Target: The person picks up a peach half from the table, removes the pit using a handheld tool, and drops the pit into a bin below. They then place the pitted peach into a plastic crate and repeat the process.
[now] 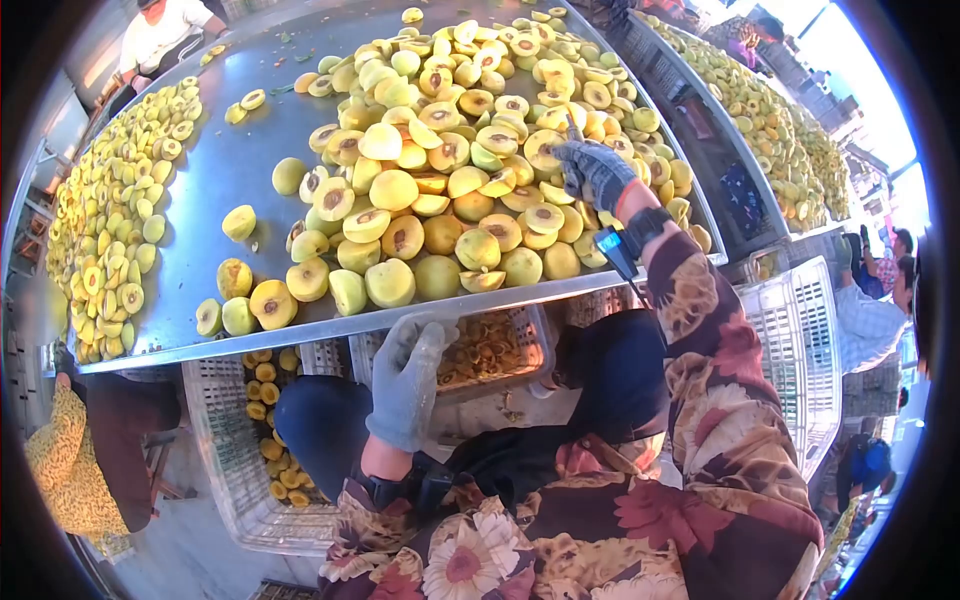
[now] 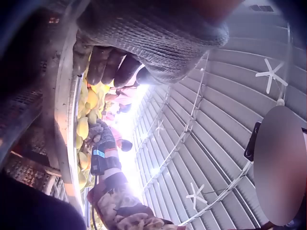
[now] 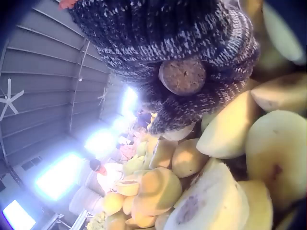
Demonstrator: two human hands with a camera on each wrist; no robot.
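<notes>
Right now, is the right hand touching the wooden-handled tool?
Touching. The right wrist view shows the gloved right hand wrapped round the wooden-handled tool, whose round butt end shows between the curled fingers.

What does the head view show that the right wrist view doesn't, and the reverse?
Head only: the left hand at the edge of the metal table, and crates below it. Right wrist only: the round wooden end of the tool gripped by the fingers, plus a ribbed roof with a fan. Both: the gloved right hand over the pile of halved yellow fruit.
</notes>
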